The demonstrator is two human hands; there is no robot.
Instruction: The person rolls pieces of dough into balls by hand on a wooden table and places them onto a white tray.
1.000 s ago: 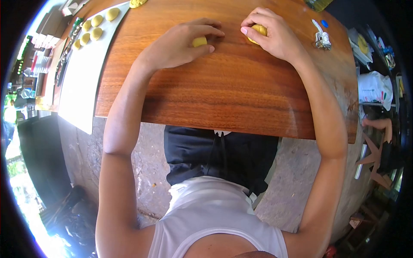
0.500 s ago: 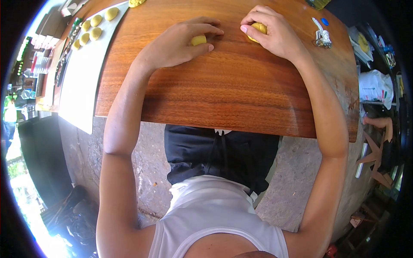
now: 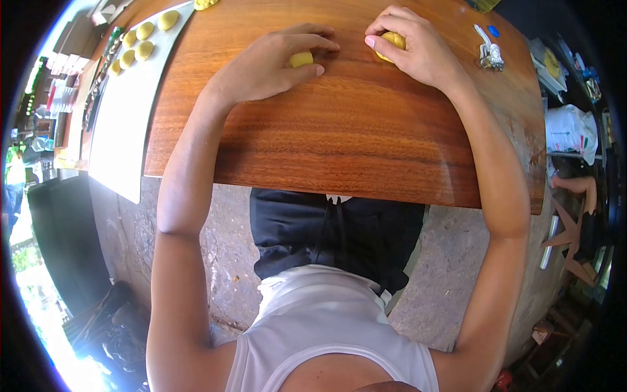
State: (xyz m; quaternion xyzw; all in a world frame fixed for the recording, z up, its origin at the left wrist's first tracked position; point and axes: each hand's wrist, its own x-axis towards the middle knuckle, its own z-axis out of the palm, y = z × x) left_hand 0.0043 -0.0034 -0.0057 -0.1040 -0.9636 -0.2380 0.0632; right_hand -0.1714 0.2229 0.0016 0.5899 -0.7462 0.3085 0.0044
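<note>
On the wooden table [image 3: 339, 144], my left hand [image 3: 274, 65] curls around a small yellow dough piece [image 3: 301, 59], which shows between its thumb and fingers. My right hand [image 3: 415, 49] is wrapped round another yellow dough ball [image 3: 392, 43], its thumb pressed on the near side. Bare wood lies between the two hands. To the left, several round yellow dough pieces [image 3: 144, 51] sit in rows on a white board [image 3: 124, 130]. A further yellow lump [image 3: 205, 4] shows at the top edge, right of the board.
A crumpled white and silver item [image 3: 490, 55] and a blue cap [image 3: 493, 31] lie at the table's right. A glass-like container [image 3: 483, 5] stands at the back right. Beyond the table's right side hangs a white plastic bag [image 3: 570, 130]. Another person's arm [image 3: 575, 185] shows at far right.
Both hands keep nearly the same place and grip. The right hand and its dough ball have shifted very slightly toward the table's back.
</note>
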